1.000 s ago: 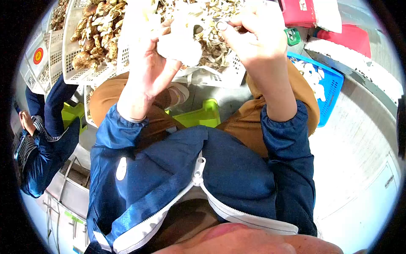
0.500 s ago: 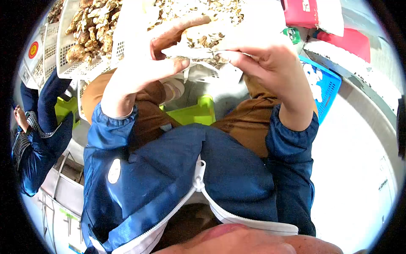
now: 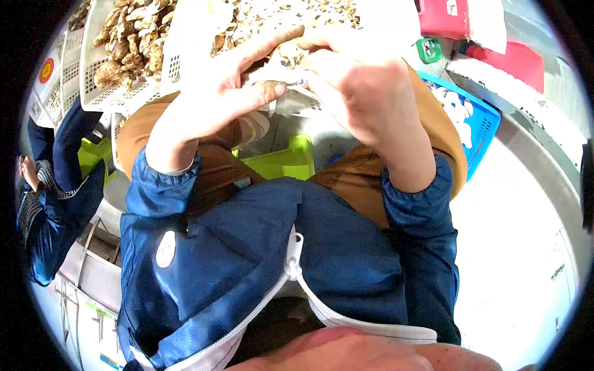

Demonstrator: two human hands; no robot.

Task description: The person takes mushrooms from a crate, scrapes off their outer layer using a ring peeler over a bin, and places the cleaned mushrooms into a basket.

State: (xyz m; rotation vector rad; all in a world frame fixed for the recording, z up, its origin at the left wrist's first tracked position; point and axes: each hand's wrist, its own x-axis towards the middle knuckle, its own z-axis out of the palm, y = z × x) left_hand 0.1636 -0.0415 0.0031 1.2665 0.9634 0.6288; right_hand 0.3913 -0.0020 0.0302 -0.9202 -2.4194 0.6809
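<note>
My left hand (image 3: 226, 93) holds a white mushroom piece (image 3: 275, 75) between thumb and fingers, over the white basket (image 3: 303, 104) in front of me. My right hand (image 3: 371, 93) is closed at the piece's right side; a small thing in its fingertips is too bright and small to make out. Pale shavings and scraps (image 3: 284, 13) fill the basket beyond my hands. To the left, whole brown mushrooms (image 3: 127, 52) lie in another white basket (image 3: 93, 93).
On the right is a blue basket (image 3: 486, 133) with white pieces (image 3: 456, 114). A green bin (image 3: 284, 164) stands between my legs. Red containers (image 3: 444, 18) and a small green box (image 3: 429, 49) are at upper right. A co-worker (image 3: 52, 210) sits at far left.
Both hands have come lower and the white piece, earlier facing me broadly, now lies edge-on. My right hand has moved left and turned, its knuckles now upward.
</note>
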